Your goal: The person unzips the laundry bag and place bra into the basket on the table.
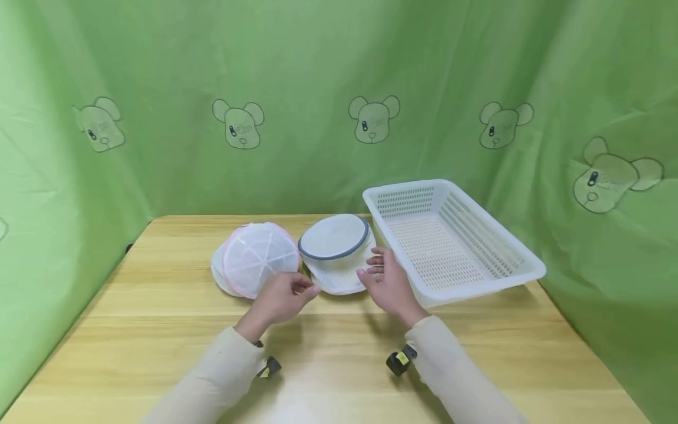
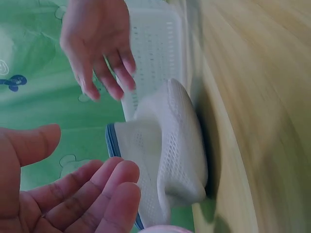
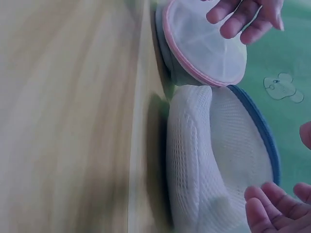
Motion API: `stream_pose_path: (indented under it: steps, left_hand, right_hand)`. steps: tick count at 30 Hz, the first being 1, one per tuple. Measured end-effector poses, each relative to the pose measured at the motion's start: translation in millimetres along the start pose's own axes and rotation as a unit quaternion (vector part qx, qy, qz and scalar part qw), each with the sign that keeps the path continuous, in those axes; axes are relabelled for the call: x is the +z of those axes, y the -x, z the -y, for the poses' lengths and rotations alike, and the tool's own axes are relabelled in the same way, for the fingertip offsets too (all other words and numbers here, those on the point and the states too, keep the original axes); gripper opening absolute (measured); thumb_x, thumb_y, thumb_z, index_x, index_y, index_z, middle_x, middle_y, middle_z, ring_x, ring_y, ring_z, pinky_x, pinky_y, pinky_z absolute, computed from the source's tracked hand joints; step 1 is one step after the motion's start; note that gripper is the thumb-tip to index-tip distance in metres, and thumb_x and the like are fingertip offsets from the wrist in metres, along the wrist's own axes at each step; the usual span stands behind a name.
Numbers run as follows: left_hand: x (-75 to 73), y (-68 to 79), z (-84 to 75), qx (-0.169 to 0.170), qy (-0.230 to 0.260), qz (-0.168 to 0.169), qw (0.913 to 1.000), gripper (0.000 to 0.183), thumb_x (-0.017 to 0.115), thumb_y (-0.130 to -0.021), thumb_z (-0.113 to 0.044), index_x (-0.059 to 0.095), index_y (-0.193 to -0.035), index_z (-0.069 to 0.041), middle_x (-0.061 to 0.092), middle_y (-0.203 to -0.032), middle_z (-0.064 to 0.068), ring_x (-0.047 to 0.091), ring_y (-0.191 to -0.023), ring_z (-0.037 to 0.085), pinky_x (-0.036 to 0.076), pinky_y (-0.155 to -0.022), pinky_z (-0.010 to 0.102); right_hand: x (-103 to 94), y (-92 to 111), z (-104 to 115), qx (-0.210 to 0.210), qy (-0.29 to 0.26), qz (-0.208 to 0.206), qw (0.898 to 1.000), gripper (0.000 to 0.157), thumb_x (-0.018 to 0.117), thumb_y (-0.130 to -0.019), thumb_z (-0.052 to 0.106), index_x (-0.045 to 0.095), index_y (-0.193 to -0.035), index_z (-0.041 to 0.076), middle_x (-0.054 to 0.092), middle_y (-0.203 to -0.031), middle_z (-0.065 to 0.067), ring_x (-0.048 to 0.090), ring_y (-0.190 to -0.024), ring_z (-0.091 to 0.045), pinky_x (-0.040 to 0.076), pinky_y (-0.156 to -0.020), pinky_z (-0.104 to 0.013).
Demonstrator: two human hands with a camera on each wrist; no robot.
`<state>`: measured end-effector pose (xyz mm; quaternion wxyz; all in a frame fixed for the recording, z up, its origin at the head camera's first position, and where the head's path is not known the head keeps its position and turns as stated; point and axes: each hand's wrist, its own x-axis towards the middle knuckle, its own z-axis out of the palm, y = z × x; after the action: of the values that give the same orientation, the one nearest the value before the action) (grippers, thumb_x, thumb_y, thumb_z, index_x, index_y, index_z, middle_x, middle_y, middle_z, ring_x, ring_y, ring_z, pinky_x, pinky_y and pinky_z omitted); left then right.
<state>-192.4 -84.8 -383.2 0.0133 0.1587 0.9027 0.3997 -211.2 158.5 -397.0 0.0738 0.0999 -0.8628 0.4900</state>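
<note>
Pink-rimmed bag (image 1: 259,253), eleven o'clock from left hand (image 1: 283,297): relaxed, nothing held. Blue-rimmed mesh bag (image 1: 333,235) between hands, two o'clock from left, ten from right hand (image 1: 391,285), seemingly nearer, loose, empty; white basket (image 1: 479,290) at its two.

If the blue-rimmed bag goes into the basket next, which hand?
Likely the right hand: it is free, beside the blue-rimmed bag and next to the basket. The left hand, also free, is near the pink-rimmed bag, farther from the basket.
</note>
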Motion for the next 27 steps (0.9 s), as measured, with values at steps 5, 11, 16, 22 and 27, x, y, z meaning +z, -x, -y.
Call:
stream_pose_path:
  steps: [5, 11, 16, 22, 27]
  left_hand:
    - [0.6, -2.3, -4.2, -0.014, 0.0, 0.004, 0.9999, 0.023, 0.067, -0.091, -0.03, 0.072, -0.093, -0.007, 0.067, -0.075, -0.003, 0.061, -0.067, 0.011, 0.051, -0.064, 0.031]
    - [4.8, -10.2, -6.8, -0.037, 0.032, 0.021, 0.9986, 0.025, 0.066, -0.092, -0.032, 0.071, -0.094, -0.008, 0.065, -0.069, -0.004, 0.061, -0.061, 0.011, 0.049, -0.056, 0.029]
    - [8.2, -16.4, -7.4, -0.056, 0.069, 0.023, 0.9957, 0.025, 0.065, -0.092, -0.032, 0.071, -0.095, -0.007, 0.065, -0.071, -0.001, 0.061, -0.06, 0.014, 0.049, -0.053, 0.029]
    - [10.3, -19.2, -7.2, -0.048, 0.071, 0.019, 0.9961, 0.023, 0.066, -0.092, -0.029, 0.071, -0.095, -0.007, 0.068, -0.075, 0.004, 0.062, -0.064, 0.014, 0.049, -0.057, 0.029]
    - [10.1, -20.9, -7.0, -0.035, 0.064, 0.015, 0.9972, 0.022, 0.066, -0.092, -0.029, 0.071, -0.094, -0.007, 0.069, -0.078, 0.005, 0.062, -0.066, 0.012, 0.05, -0.06, 0.03]
  right_hand:
    - [10.5, -19.5, 4.2, 0.055, -0.02, 0.024, 0.998, 0.064, 0.063, -0.093, 0.028, 0.03, -0.142, 0.002, 0.059, -0.12, -0.019, 0.059, -0.109, -0.034, 0.048, -0.093, -0.045]
    - [17.5, -33.5, 4.7, 0.101, -0.011, -0.001, 0.995, 0.07, 0.061, -0.094, 0.034, 0.023, -0.147, 0.008, 0.065, -0.108, -0.015, 0.064, -0.095, -0.028, 0.05, -0.085, -0.044]
    - [22.7, -42.7, 5.3, 0.133, -0.051, -0.02, 0.99, 0.079, 0.061, -0.095, 0.031, 0.012, -0.153, 0.01, 0.068, -0.095, -0.012, 0.067, -0.079, -0.022, 0.051, -0.082, -0.041]
    - [28.5, -47.8, 4.5, 0.152, -0.115, -0.019, 0.981, 0.08, 0.059, -0.097, 0.022, 0.005, -0.154, 0.01, 0.067, -0.092, -0.015, 0.066, -0.075, -0.02, 0.056, -0.071, -0.032]
    - [29.8, -49.2, 2.7, 0.156, -0.134, -0.022, 0.978, 0.081, 0.059, -0.095, 0.012, 0.004, -0.155, 0.01, 0.066, -0.09, -0.016, 0.066, -0.072, -0.019, 0.056, -0.068, -0.03]
